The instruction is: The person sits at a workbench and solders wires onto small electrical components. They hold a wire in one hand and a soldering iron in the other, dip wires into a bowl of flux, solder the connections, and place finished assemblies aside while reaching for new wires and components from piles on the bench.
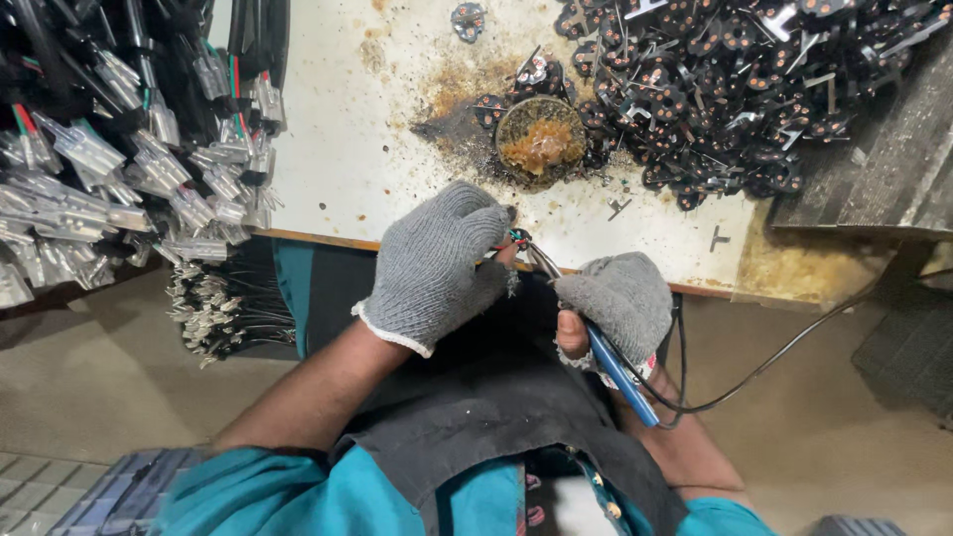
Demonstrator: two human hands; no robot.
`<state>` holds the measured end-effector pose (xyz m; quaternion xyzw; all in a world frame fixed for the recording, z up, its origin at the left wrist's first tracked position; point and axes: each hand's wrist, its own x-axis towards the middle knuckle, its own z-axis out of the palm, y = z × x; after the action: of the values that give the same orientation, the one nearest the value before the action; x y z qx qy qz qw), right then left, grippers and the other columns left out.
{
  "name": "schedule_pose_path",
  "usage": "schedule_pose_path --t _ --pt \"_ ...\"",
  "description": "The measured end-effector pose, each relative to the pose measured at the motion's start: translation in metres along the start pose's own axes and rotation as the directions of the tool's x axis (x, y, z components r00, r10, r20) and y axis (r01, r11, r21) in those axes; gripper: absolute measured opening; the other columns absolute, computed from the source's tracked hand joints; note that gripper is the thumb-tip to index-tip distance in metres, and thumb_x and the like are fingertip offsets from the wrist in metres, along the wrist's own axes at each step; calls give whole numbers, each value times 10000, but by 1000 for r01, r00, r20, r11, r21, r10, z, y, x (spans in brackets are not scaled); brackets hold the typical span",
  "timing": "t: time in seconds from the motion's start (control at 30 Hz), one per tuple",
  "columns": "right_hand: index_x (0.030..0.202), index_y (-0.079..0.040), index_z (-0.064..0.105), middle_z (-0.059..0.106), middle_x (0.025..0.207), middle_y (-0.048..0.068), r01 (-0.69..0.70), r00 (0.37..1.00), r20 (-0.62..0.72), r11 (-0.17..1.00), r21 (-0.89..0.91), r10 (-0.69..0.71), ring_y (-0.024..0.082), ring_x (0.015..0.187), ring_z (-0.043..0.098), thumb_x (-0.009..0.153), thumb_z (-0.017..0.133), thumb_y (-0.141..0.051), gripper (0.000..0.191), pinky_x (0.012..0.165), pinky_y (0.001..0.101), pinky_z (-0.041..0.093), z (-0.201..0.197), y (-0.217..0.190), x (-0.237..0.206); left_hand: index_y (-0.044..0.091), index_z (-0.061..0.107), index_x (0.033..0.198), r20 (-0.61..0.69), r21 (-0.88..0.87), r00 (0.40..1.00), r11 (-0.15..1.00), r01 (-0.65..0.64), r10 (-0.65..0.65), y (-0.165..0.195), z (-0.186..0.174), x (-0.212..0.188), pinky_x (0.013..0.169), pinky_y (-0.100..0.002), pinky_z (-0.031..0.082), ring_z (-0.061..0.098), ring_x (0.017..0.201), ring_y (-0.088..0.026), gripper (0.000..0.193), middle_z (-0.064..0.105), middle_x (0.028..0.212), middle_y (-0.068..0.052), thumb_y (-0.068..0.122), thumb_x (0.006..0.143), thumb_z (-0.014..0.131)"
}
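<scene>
Both my hands wear grey knitted gloves. My left hand point(434, 263) pinches a small bundle of coloured wires point(518, 238) just off the near edge of the white worktable point(338, 149). My right hand point(620, 298) grips a soldering iron with a blue handle point(620, 372). Its metal tip point(541, 260) reaches up to the wire ends at my left fingertips. A black cord point(774, 357) runs from the iron off to the right.
A round tin of brown flux point(541, 139) sits on the stained tabletop. A heap of small black metal parts point(725, 89) lies at the upper right. Bundles of wired connectors point(129, 169) hang at the left. Dark cloth point(476, 397) covers my lap.
</scene>
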<state>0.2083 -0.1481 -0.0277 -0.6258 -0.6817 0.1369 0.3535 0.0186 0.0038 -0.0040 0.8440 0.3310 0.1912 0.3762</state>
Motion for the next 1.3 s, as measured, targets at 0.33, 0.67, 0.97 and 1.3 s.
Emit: schedule_pose_path --t 0.33,0.67,0.97,1.3 --pt "827 -251 767 592 581 60 144 921 385 970 -197 -58 303 520 606 651 827 -262 186 471 459 412 8 9 5 119 631 939 -2 -78 999 996 -39 39 -6 -4 1 730 -431 529 663 905 -326 272 648 989 -88 138 744 820" --pt "853 -271 748 666 644 -37 -31 903 425 996 -80 62 222 543 647 783 789 -236 89 490 417 459 16 28 -30 107 670 1015 -5 -66 999 997 -34 34 -6 -3 0 714 -431 532 668 899 -327 261 647 991 -95 187 805 803" --pt "810 -247 758 623 623 71 102 930 367 946 -308 19 318 601 625 695 792 -286 126 546 485 450 6 14 -7 118 673 927 -23 62 1000 998 -16 17 -1 4 0 716 -429 545 673 875 -310 168 662 968 -87 180 807 774" --pt "901 -246 759 582 615 64 228 937 308 955 -189 -163 321 563 593 657 806 -290 252 493 472 390 3 21 -3 108 661 935 12 19 1000 999 -28 28 -5 1 -2 712 -432 537 671 884 -323 201 654 966 -97 176 795 787"
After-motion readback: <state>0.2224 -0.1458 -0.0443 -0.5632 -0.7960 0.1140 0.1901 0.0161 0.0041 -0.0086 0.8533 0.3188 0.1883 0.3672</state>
